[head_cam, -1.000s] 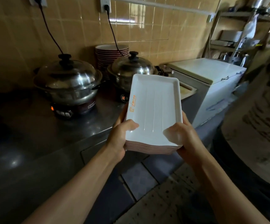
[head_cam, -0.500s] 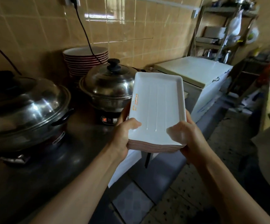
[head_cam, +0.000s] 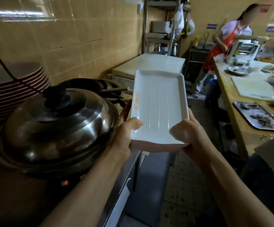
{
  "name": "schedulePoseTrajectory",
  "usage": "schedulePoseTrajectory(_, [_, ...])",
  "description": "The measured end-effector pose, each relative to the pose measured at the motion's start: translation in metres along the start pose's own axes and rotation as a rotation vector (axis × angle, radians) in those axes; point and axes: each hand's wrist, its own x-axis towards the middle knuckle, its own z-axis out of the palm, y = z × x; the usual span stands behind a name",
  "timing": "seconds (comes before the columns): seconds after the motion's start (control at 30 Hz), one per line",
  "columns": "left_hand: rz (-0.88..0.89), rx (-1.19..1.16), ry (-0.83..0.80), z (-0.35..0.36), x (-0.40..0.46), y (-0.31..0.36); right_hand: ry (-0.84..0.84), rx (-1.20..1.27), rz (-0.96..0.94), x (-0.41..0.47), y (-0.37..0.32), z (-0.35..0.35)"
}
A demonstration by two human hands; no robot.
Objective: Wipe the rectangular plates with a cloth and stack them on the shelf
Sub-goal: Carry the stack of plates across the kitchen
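1. Stack of white rectangular plates (head_cam: 159, 110), held level in mid-air over the aisle, just right of the steel counter's edge (head_cam: 124, 182). Top plate bears orange print along its left rim.
2. Left hand (head_cam: 124, 135) grips the stack's near-left corner: thumb curled over the top rim, fingers underneath and hidden.
3. Right hand (head_cam: 188, 136) grips the near-right corner the same way, thumb on top, palm cupping the stack's edge.
4. Immediately left of the stack: a large steel pot with a domed lid (head_cam: 57, 128) on the counter, a red indicator glowing below it. Behind it, a pile of round red-rimmed plates (head_cam: 16, 89) against the tiled wall.
5. Ahead, beyond the stack: a white chest freezer (head_cam: 151, 63), then a metal shelf rack (head_cam: 162, 27) in the corner.
6. Right side: a wooden worktable (head_cam: 234, 102) with a metal tray (head_cam: 257, 115) and cutting board (head_cam: 254, 86); a person in an orange apron (head_cam: 221, 46) stands at its far end.
7. Versus half a second ago: view has swung right; the second pot has left the frame, the worktable and the person have come in. Grip on the stack unchanged.
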Motion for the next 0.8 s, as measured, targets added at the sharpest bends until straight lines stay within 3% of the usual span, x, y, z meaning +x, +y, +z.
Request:
schedulePoseTrajectory(0.23, [0.022, -0.022, -0.099, 0.041, 0.098, -0.018, 0.086, -0.013, 0.016, 0.080, 0.003, -0.053])
schedulePoseTrajectory(0.6, [0.013, -0.019, -0.086, 0.148, 0.272, -0.048, 0.060, -0.042, 0.022, 0.238, -0.015, -0.181])
schedulePoseTrajectory(0.8, [0.029, 0.002, -0.123, 0.194, 0.349, -0.058, 0.143, -0.051, -0.001, 0.313, -0.007, -0.238])
